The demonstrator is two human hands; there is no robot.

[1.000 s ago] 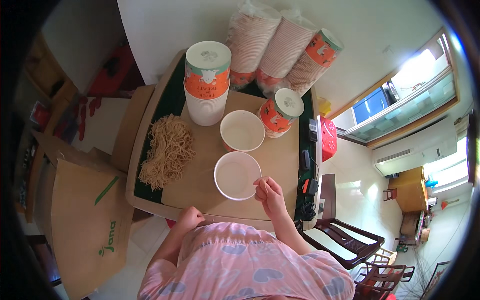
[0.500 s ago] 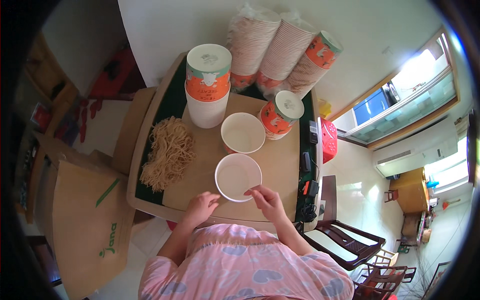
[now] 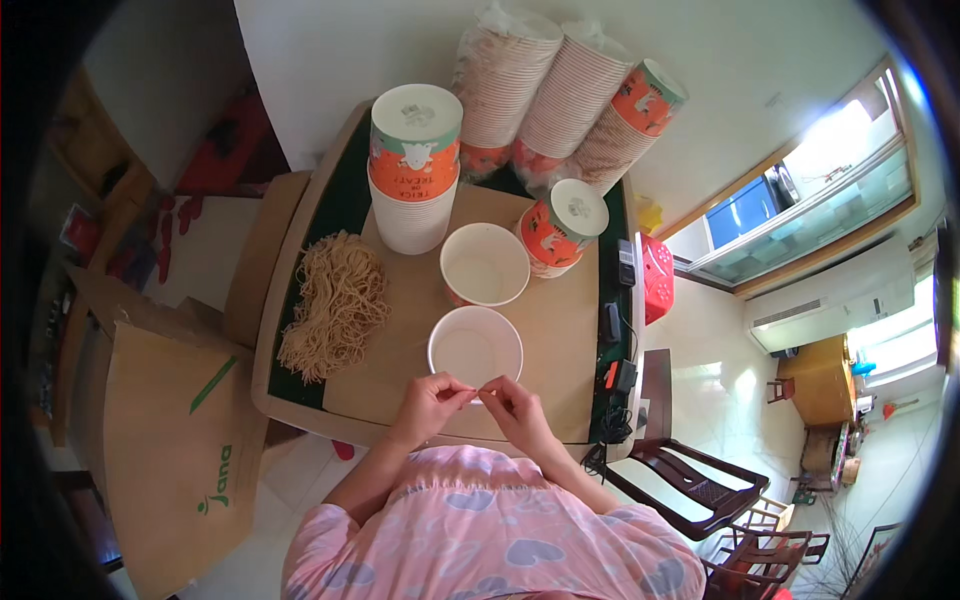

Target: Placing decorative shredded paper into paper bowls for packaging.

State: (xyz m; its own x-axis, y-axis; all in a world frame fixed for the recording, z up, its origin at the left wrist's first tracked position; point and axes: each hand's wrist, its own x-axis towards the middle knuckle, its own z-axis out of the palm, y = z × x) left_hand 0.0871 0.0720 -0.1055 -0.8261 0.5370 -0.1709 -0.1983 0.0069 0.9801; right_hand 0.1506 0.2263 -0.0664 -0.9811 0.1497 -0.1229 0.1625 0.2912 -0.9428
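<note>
At the near rim of a white paper bucket (image 3: 476, 335), my left hand (image 3: 428, 408) and my right hand (image 3: 518, 412) meet, fingertips almost touching. Both are closed in a pinch; whatever is between the fingers is too small to make out. Just beyond stands a second open paper bucket (image 3: 485, 264), white inside with a bit of orange showing outside. A loose bundle of tan string (image 3: 335, 305) lies to the left on the table. Behind it rises a tall upside-down stack of orange and green printed buckets (image 3: 416, 170). A shorter upside-down stack (image 3: 563, 228) is at the right.
Plastic-wrapped stacks of buckets (image 3: 508, 90) lean on the wall at the back. A cardboard sheet (image 3: 560, 350) covers the table's middle. Black chargers and cables (image 3: 620, 375) line its right edge. Left of the table is a large cardboard box (image 3: 165, 440); a dark chair (image 3: 700, 480) stands right.
My right hand has left the near bucket's rim and moved slightly left. My left hand has come right to meet it, fingertips together in front of the bucket.
</note>
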